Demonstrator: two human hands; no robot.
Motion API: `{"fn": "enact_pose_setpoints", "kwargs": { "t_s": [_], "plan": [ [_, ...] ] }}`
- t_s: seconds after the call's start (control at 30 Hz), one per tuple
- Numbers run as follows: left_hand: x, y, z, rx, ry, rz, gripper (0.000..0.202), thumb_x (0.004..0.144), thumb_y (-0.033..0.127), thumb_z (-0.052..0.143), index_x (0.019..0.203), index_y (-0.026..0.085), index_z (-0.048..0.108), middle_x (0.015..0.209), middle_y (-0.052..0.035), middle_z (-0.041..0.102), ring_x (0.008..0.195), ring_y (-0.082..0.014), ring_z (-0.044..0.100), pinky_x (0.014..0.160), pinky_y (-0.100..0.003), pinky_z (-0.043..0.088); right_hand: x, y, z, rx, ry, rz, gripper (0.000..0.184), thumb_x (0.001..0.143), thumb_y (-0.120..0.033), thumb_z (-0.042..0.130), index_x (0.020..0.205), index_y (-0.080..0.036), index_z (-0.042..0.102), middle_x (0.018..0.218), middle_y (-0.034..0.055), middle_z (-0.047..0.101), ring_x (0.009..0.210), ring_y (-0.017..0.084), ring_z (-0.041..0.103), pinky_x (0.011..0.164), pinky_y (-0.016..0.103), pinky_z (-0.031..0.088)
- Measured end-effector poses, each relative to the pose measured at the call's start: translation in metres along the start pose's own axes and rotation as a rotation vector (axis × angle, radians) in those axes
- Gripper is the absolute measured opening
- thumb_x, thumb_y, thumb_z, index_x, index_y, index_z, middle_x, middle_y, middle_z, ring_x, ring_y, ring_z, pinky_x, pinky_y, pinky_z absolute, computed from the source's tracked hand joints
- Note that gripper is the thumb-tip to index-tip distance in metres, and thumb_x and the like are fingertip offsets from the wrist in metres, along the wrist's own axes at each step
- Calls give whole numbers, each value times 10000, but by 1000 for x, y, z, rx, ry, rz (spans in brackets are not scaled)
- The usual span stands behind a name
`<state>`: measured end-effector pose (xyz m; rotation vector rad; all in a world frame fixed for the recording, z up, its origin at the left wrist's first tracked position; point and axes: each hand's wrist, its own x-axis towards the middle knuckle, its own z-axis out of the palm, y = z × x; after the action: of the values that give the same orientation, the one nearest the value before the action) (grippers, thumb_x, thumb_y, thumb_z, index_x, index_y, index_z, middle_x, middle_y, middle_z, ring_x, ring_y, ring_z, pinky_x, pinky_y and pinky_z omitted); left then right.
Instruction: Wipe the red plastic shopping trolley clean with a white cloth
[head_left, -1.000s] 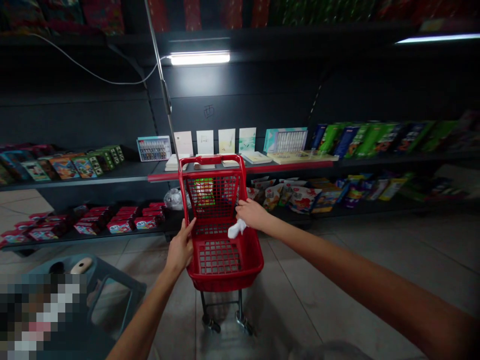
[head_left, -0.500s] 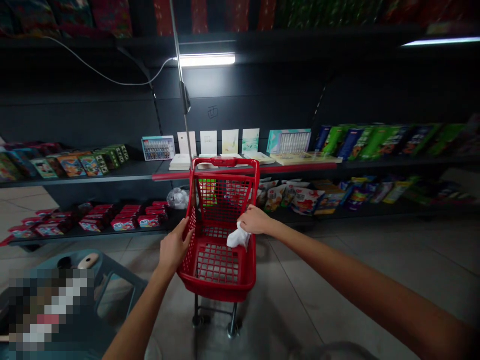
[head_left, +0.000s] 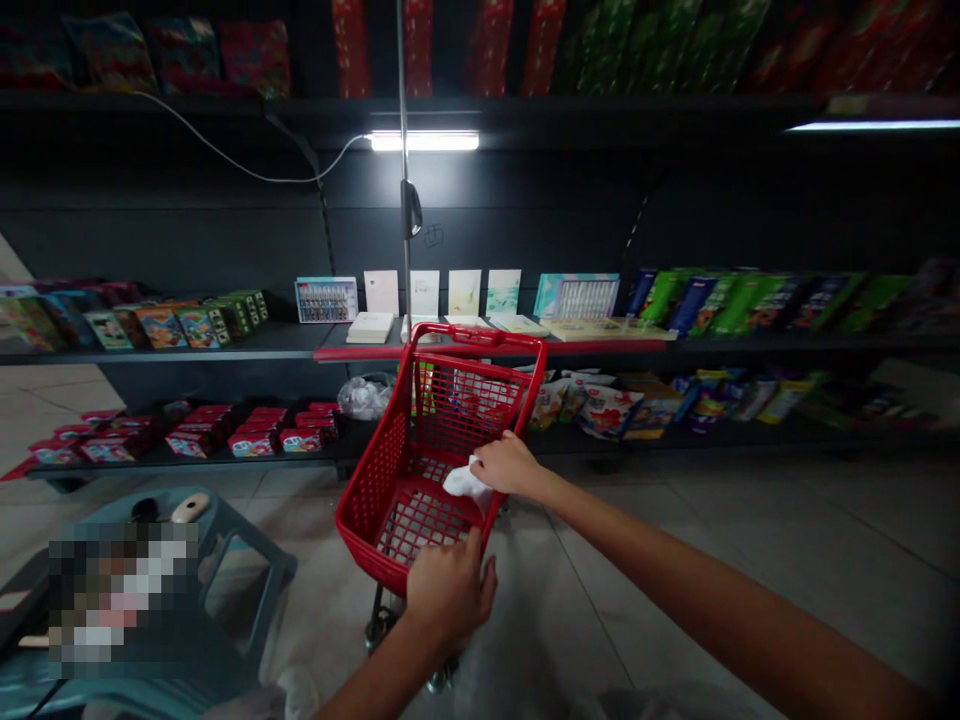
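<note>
A small red shopping cart (head_left: 360,535) with a grid-patterned basket stands in front of me, turned at an angle. My right hand (head_left: 510,468) is closed on a crumpled white cloth (head_left: 466,482), pressed at the basket's right side rim. At the near right corner of the basket is my left hand (head_left: 448,588), its fingers curled over the front rim and its thumb showing on the right. The fingertips of the left hand are partly hidden. A thin metal pole (head_left: 406,120) rises behind the basket.
Shelves with notebooks (head_left: 465,295), boxed pen sets (head_left: 328,300) and snack bags (head_left: 611,410) run behind the cart. Red boxes (head_left: 255,432) lie on the low shelf. A blue-grey plastic stool (head_left: 262,560) carrying items, partly pixelated, stands at the left. A lamp (head_left: 425,141) glows above.
The cart has rotated, its near end swinging left. My left hand has moved from the basket's left side rim to the near right corner. The right hand stays on the right rim with the cloth.
</note>
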<state>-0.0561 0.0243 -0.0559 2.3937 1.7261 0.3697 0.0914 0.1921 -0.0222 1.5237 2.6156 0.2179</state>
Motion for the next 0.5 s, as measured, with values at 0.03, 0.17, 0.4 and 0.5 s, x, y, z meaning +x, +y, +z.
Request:
{"fn": "enact_pose_setpoints", "kwargs": {
  "t_s": [0.03, 0.17, 0.4, 0.5],
  "plan": [
    [-2, -2, 4, 12, -8, 8, 285, 964, 399, 456, 1102, 206, 614, 893, -112, 756, 764, -248, 723, 699, -322, 497, -3, -1, 0, 0, -2, -10, 426, 972, -364, 409, 980, -137, 769, 1030, 180, 772, 990, 296, 721, 973, 437, 350],
    [-9, -15, 6, 13, 11, 76, 222, 946, 345, 456, 1039, 221, 615, 898, -94, 762, 763, -240, 727, 700, -320, 503, -13, -6, -4, -6, -25, -69, 421, 973, -351, 399, 1035, -141, 758, 1069, 186, 764, 1030, 313, 715, 934, 428, 415],
    [-21, -38, 4, 22, 82, 77, 195, 888, 374, 544, 956, 235, 663, 814, -85, 743, 732, -225, 708, 680, -300, 487, -21, -22, -28, 124, -203, -228, 380, 946, -342, 430, 1102, -181, 737, 1139, 165, 749, 1017, 310, 719, 798, 357, 487],
    [-22, -51, 3, 35, 106, 98, 206, 904, 390, 532, 902, 236, 669, 803, -70, 742, 721, -203, 698, 658, -280, 454, -20, -31, -33, 253, -309, -396, 320, 917, -308, 474, 1025, -182, 747, 1059, 115, 765, 929, 261, 715, 764, 310, 476]
  ]
}}
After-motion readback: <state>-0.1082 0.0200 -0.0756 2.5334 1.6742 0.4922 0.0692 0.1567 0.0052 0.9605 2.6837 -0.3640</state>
